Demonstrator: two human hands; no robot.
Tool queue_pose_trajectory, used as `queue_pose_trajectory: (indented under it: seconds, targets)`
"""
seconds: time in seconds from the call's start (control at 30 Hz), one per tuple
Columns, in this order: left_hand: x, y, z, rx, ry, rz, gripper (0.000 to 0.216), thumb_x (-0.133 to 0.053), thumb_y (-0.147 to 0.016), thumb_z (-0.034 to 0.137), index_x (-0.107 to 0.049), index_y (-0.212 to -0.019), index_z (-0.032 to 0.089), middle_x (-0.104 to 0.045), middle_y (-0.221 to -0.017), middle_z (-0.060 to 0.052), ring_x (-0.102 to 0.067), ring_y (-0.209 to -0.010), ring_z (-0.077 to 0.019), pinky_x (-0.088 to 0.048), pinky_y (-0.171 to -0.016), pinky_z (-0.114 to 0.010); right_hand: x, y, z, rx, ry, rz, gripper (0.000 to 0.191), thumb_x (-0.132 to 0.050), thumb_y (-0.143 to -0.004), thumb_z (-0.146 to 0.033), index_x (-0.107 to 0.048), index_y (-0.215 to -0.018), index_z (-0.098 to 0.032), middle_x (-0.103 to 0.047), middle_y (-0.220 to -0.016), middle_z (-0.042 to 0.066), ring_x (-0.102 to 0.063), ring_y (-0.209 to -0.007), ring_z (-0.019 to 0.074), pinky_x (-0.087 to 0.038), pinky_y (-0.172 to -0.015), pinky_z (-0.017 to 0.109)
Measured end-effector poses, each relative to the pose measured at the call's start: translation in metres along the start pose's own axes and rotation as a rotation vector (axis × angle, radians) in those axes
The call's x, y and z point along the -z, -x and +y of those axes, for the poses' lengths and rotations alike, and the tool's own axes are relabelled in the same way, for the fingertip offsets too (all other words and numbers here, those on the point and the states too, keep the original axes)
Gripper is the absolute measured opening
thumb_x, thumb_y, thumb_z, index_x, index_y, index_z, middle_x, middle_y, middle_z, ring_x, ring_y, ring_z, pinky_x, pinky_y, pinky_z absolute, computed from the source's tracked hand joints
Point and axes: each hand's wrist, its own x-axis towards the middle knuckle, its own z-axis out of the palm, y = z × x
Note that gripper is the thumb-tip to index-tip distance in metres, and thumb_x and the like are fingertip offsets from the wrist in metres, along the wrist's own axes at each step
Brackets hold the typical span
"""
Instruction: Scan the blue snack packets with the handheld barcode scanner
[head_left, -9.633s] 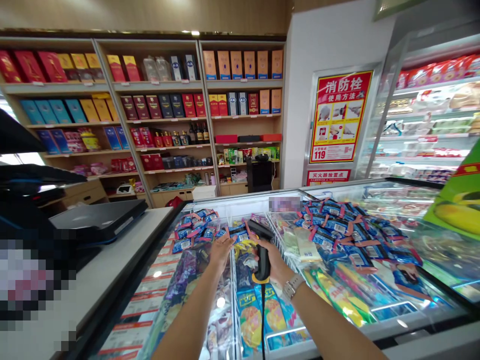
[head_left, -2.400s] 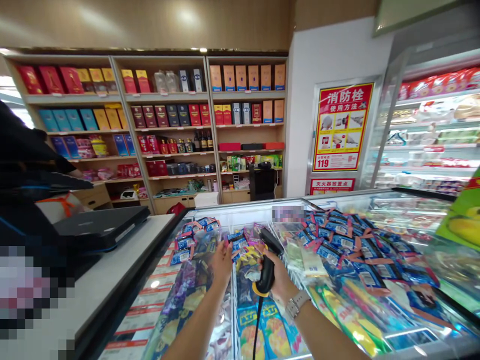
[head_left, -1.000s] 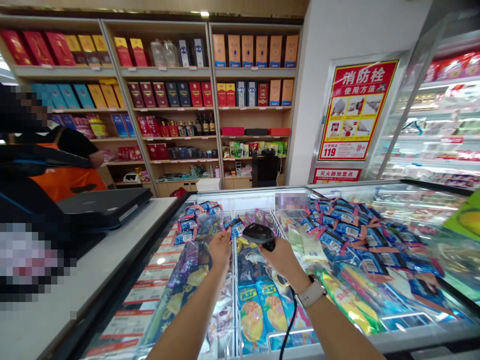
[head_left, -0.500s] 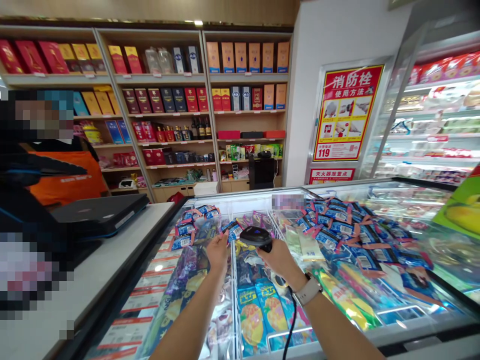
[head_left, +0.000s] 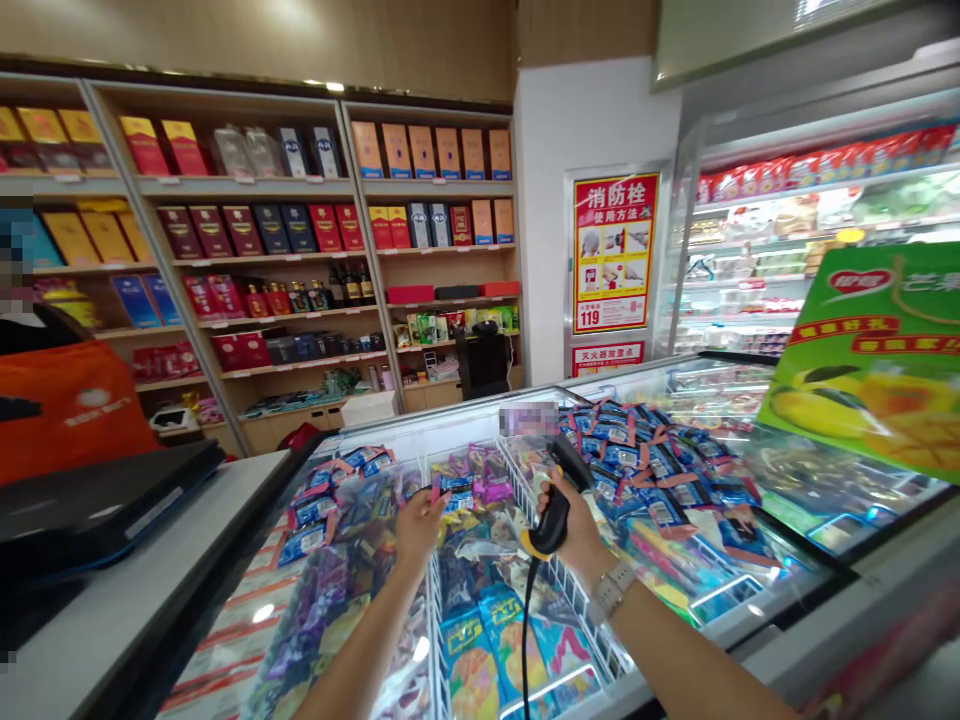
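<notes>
My left hand (head_left: 420, 522) pinches one end of a small blue-and-pink ice cream packet (head_left: 457, 492), held over the freezer's middle section. A black barcode scanner (head_left: 556, 508) with a yellow base and a dangling cord is gripped in my right hand (head_left: 579, 522); its head tilts up and away from the packet. A large heap of similar blue packets (head_left: 664, 465) lies on the freezer glass at the right. A smaller group of them (head_left: 307, 540) lies on the left side. Below my hands, larger blue ice cream packs (head_left: 469, 660) fill a wire basket.
A white counter (head_left: 217, 510) with a black flat device (head_left: 105, 505) runs along the left, a person in an orange apron (head_left: 67, 400) behind it. A green mango box (head_left: 870, 360) stands at the right. Shelves of boxed bottles line the back wall.
The scanner has swung from lying level over the packet to upright, its head moved right, away from the packet. The view has turned right. My left hand still holds the packet.
</notes>
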Motion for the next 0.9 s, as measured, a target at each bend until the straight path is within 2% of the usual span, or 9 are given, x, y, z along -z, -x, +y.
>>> queue_pose_trajectory:
  seconds: [0.07, 0.13, 0.27, 0.37, 0.47, 0.6, 0.7, 0.8, 0.9]
  targets:
    - [-0.033, -0.010, 0.010, 0.022, 0.073, -0.110, 0.028, -0.070, -0.057, 0.043, -0.056, -0.057, 0.018, -0.052, -0.050, 0.003, -0.055, -0.055, -0.0150, -0.048, -0.057, -0.028, 0.014, -0.009, -0.019, 0.045, -0.195, 0.062, 0.025, -0.077, -0.061, -0.025, -0.055, -0.073, -0.020, -0.055, -0.056, -0.007, -0.051, -0.046, 0.0064, -0.043, -0.044, 0.017]
    - [-0.078, -0.019, 0.025, 0.075, 0.176, -0.223, 0.030, -0.073, -0.056, 0.042, -0.056, -0.059, 0.018, -0.054, -0.053, 0.003, -0.059, -0.058, -0.0157, -0.050, -0.063, -0.030, 0.028, -0.018, -0.033, 0.093, -0.315, 0.096, 0.022, -0.074, -0.064, -0.024, -0.054, -0.072, -0.020, -0.054, -0.055, -0.008, -0.051, -0.046, 0.0058, -0.044, -0.045, 0.017]
    - [-0.171, -0.034, 0.052, 0.083, 0.216, -0.426, 0.030, -0.073, -0.060, 0.040, -0.062, -0.076, 0.017, -0.066, -0.069, -0.002, -0.066, -0.073, -0.0203, -0.051, -0.074, -0.034, 0.049, -0.035, -0.045, 0.230, -0.358, 0.119, 0.024, -0.071, -0.066, -0.032, -0.050, -0.070, -0.022, -0.051, -0.052, -0.009, -0.049, -0.043, 0.0069, -0.044, -0.045, 0.020]
    - [-0.218, -0.045, 0.060, 0.015, 0.072, -0.443, 0.023, -0.075, -0.057, 0.031, -0.064, -0.072, 0.016, -0.068, -0.068, -0.005, -0.066, -0.075, -0.0233, -0.050, -0.077, -0.037, 0.055, -0.045, -0.041, 0.298, -0.281, 0.166, 0.026, -0.070, -0.064, -0.038, -0.049, -0.069, -0.023, -0.051, -0.052, -0.008, -0.049, -0.044, 0.0083, -0.044, -0.046, 0.022]
    - [-0.239, -0.053, 0.057, -0.157, -0.175, -0.371, 0.019, -0.074, -0.059, 0.026, -0.067, -0.075, 0.016, -0.071, -0.077, -0.008, -0.065, -0.080, -0.0250, -0.047, -0.080, -0.038, 0.053, -0.050, -0.035, 0.308, -0.259, 0.259, 0.023, -0.067, -0.065, -0.039, -0.049, -0.067, -0.024, -0.051, -0.052, -0.005, -0.048, -0.044, 0.0103, -0.044, -0.047, 0.025]
    - [-0.234, -0.057, 0.054, -0.262, -0.347, -0.354, 0.027, -0.069, -0.067, 0.033, -0.070, -0.088, 0.017, -0.072, -0.088, -0.009, -0.065, -0.073, -0.0222, -0.047, -0.074, -0.035, 0.045, -0.047, -0.033, 0.279, -0.232, 0.274, 0.025, -0.065, -0.067, -0.043, -0.048, -0.063, -0.025, -0.051, -0.052, -0.003, -0.048, -0.045, 0.0133, -0.044, -0.048, 0.029]
    - [-0.205, -0.059, 0.060, -0.291, -0.323, -0.322, 0.028, -0.067, -0.067, 0.035, -0.070, -0.090, 0.020, -0.072, -0.090, -0.006, -0.064, -0.069, -0.0203, -0.048, -0.070, -0.033, 0.039, -0.041, -0.037, 0.246, -0.225, 0.187, 0.026, -0.067, -0.066, -0.043, -0.048, -0.064, -0.025, -0.050, -0.053, -0.004, -0.047, -0.046, 0.0123, -0.044, -0.049, 0.027]
    - [-0.146, -0.068, 0.066, -0.334, -0.370, -0.276, 0.024, -0.064, -0.069, 0.036, -0.071, -0.088, 0.023, -0.071, -0.093, -0.005, -0.064, -0.077, -0.0210, -0.048, -0.075, -0.031, 0.036, -0.036, -0.039, 0.181, -0.217, 0.099, 0.025, -0.070, -0.064, -0.039, -0.051, -0.067, -0.024, -0.050, -0.055, -0.005, -0.046, -0.046, 0.0102, -0.043, -0.048, 0.024]
    - [-0.066, -0.078, 0.062, -0.344, -0.652, -0.223, 0.023, -0.058, -0.073, 0.032, -0.070, -0.090, 0.023, -0.070, -0.098, -0.006, -0.063, -0.091, -0.0228, -0.045, -0.085, -0.032, 0.028, -0.034, -0.029, 0.050, -0.224, 0.049, 0.028, -0.076, -0.059, -0.034, -0.054, -0.071, -0.022, -0.051, -0.055, -0.006, -0.045, -0.045, 0.0078, -0.041, -0.046, 0.021]
